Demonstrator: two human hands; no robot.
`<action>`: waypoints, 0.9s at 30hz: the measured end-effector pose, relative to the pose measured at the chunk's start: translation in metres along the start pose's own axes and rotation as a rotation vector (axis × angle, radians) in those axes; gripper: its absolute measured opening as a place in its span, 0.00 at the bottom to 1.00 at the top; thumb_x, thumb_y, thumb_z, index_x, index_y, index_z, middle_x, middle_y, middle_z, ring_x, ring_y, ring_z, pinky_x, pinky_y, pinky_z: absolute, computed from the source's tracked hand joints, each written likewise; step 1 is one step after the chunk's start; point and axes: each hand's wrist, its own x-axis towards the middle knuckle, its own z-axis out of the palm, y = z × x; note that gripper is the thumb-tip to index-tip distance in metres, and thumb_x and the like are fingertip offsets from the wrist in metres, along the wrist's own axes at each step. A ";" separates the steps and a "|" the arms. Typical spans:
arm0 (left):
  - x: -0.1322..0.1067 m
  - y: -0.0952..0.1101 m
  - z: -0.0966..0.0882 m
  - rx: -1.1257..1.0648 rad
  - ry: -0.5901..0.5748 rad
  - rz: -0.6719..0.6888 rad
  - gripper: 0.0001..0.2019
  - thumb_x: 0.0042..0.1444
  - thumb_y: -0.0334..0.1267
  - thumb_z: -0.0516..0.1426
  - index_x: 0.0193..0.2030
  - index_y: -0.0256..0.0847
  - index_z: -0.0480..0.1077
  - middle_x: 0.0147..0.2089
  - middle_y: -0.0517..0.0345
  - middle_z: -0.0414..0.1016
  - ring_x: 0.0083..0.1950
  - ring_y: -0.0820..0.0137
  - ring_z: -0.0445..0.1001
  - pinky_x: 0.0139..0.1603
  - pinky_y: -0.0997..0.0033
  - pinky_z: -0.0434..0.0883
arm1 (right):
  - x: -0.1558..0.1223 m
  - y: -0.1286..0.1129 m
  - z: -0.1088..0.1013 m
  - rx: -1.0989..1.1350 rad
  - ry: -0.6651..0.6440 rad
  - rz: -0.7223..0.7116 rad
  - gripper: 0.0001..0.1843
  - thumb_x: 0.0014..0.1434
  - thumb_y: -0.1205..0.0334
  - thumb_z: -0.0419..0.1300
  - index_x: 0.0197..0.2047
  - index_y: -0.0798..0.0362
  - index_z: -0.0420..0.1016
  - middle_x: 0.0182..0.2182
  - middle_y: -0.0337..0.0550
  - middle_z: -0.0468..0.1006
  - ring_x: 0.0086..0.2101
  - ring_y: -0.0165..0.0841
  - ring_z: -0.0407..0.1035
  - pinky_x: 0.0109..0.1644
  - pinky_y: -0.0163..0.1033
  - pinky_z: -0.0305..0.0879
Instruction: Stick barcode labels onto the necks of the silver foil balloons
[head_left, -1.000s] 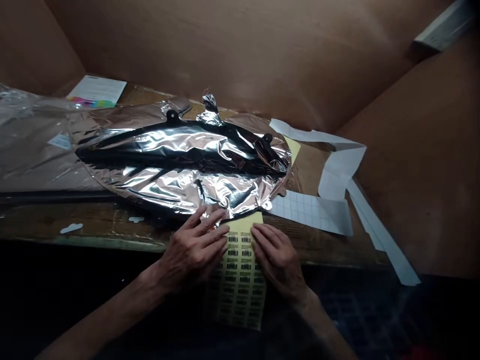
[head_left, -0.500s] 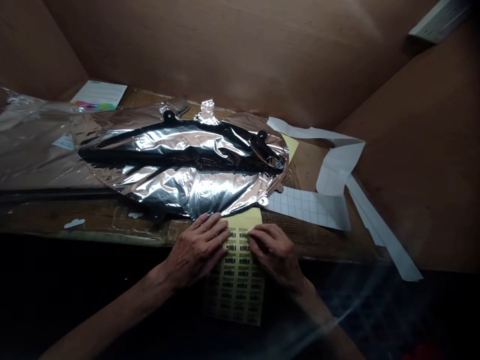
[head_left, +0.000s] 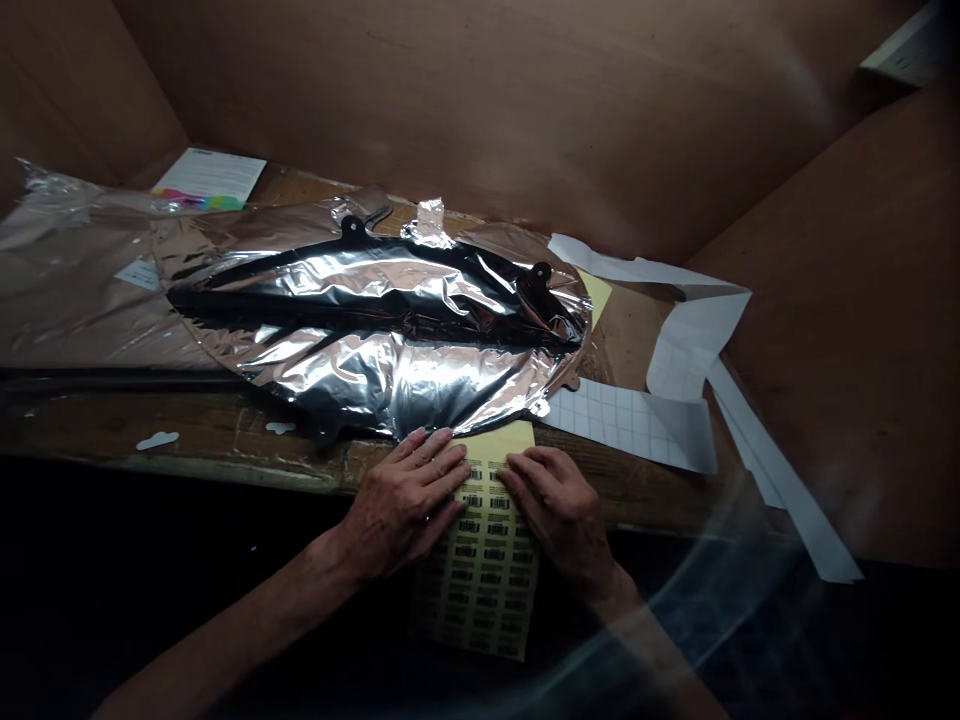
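Observation:
A yellow sheet of barcode labels (head_left: 484, 575) hangs over the bench's front edge, its top part tucked beside a shiny silver-and-black item that looks like a flat foil balloon (head_left: 435, 375). My left hand (head_left: 409, 500) lies with fingers stretched out flat across the sheet's upper left, fingertips close to the foil. At the sheet's upper right, my right hand (head_left: 559, 510) has thumb and forefinger pinched together on the labels. Whether a single label has come loose between them is hidden.
Clear plastic film (head_left: 82, 270) spreads over the left of the wooden bench (head_left: 255, 455). A printed card (head_left: 214, 178) lies at the back left. Curled white backing strips (head_left: 637, 425) sit on the right, some overhanging the edge. Wooden panels (head_left: 525, 110) enclose the back and right.
The whole view has shifted a little, so everything sits slightly further right. Both hands keep nearly the same place on the label sheet.

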 end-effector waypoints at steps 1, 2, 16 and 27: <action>0.000 0.000 0.000 -0.001 0.001 -0.003 0.17 0.62 0.37 0.55 0.57 0.38 0.70 0.60 0.52 0.73 0.64 0.58 0.68 0.66 0.51 0.67 | 0.000 -0.001 0.000 -0.019 -0.002 0.003 0.08 0.66 0.65 0.55 0.44 0.54 0.75 0.38 0.49 0.75 0.40 0.37 0.71 0.45 0.42 0.72; 0.000 0.000 0.000 -0.003 0.002 -0.006 0.17 0.62 0.38 0.55 0.57 0.39 0.70 0.60 0.52 0.73 0.64 0.58 0.68 0.66 0.51 0.66 | 0.000 -0.002 0.001 -0.027 -0.007 0.006 0.08 0.66 0.64 0.55 0.43 0.54 0.75 0.38 0.49 0.75 0.40 0.37 0.71 0.44 0.43 0.72; 0.000 0.000 0.001 -0.008 0.010 -0.012 0.16 0.63 0.38 0.54 0.56 0.39 0.71 0.60 0.53 0.73 0.64 0.57 0.68 0.65 0.50 0.68 | 0.008 -0.003 -0.001 -0.001 -0.147 0.189 0.12 0.68 0.60 0.52 0.32 0.53 0.69 0.31 0.43 0.73 0.32 0.34 0.69 0.35 0.39 0.65; -0.013 -0.013 -0.029 -0.092 0.267 0.025 0.12 0.59 0.32 0.58 0.50 0.35 0.73 0.51 0.51 0.79 0.59 0.63 0.74 0.60 0.60 0.73 | 0.047 -0.018 -0.016 0.637 -0.293 0.613 0.18 0.61 0.46 0.59 0.36 0.54 0.70 0.24 0.39 0.72 0.27 0.30 0.67 0.29 0.33 0.63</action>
